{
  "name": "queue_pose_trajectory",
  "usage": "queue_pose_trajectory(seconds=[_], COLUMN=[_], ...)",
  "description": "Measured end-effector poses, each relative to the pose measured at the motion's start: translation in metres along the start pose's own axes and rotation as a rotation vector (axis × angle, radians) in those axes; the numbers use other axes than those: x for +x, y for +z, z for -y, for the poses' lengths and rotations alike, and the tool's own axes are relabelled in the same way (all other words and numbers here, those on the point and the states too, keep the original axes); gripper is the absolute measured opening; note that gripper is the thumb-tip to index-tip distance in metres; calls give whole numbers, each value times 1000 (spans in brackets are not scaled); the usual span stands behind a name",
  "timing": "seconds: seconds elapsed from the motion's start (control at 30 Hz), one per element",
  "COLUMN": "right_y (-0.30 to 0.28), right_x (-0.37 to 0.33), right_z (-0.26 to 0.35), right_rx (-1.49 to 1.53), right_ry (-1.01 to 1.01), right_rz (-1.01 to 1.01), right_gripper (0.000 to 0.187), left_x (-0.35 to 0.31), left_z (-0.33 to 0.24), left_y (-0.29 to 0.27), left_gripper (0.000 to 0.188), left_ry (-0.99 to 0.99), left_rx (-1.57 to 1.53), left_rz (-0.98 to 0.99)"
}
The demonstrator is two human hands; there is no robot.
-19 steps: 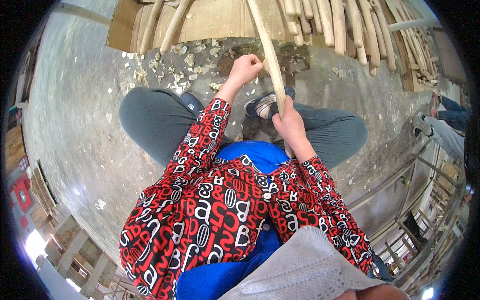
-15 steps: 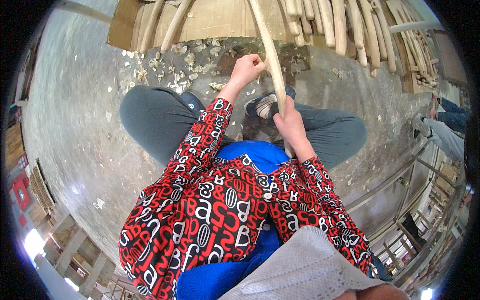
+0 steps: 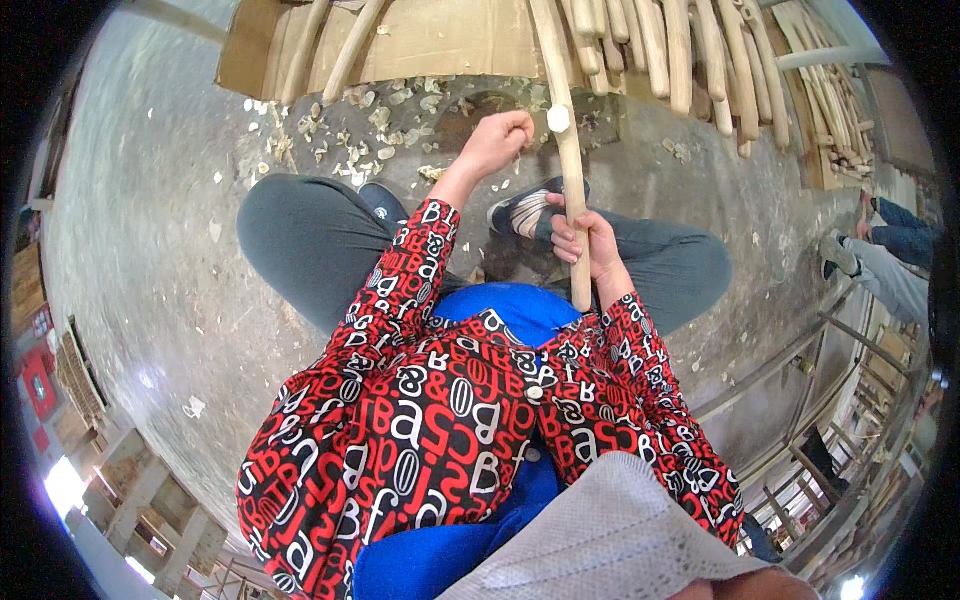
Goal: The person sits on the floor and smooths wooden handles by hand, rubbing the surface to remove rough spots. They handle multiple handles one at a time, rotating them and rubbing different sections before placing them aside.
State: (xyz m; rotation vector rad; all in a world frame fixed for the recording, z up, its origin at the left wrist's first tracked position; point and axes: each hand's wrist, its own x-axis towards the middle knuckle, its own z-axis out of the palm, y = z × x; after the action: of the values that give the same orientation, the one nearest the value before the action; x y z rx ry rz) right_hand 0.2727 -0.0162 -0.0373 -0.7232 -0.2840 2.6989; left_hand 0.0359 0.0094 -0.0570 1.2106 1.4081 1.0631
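Note:
A long, pale, slightly bent wooden stick (image 3: 568, 165) runs from the cardboard at the far side down toward my lap. My right hand (image 3: 592, 245) is wrapped round its near part, fingers curled over it from the right. On the stick, a round, whitish stub (image 3: 558, 118) with a flat face shows where a side branch was cut. My left hand (image 3: 498, 143) is closed beside the stick, to the left of the stub and apart from it. Whatever its fingers hold, if anything, is hidden.
A flattened cardboard sheet (image 3: 430, 50) lies ahead with a few sticks on it. Several more sticks (image 3: 690, 60) are piled at the far right. Pale wood shavings (image 3: 375, 135) litter the grey floor. My crossed legs flank the stick. Another person's legs (image 3: 890, 265) show at the right edge.
The stick has turned and its far part has shifted right, so the stub now faces up. My right hand has rolled, showing its curled fingers. My left hand has barely moved.

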Motion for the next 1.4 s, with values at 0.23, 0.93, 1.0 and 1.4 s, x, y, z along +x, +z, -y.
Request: queue_pose_trajectory(seconds=[0.23,0.93,1.0,1.4], right_y=[-5,77,77,83], right_x=[4,9,9,11], right_z=[-2,-11,-12,-15], right_rx=[170,-233,-250,-315], right_ry=[58,-79,-84,-116], right_rz=[118,-292,-307,-375], right_gripper=[54,28,28,31], left_x=[-2,-8,-8,-13], left_z=[-8,-19,-26,-20], left_y=[3,-1,0,-5], left_gripper=[14,12,12,11], left_ry=[83,307,356,593], left_rx=[-90,160,277,444], left_rz=[-198,-565,-603,-533])
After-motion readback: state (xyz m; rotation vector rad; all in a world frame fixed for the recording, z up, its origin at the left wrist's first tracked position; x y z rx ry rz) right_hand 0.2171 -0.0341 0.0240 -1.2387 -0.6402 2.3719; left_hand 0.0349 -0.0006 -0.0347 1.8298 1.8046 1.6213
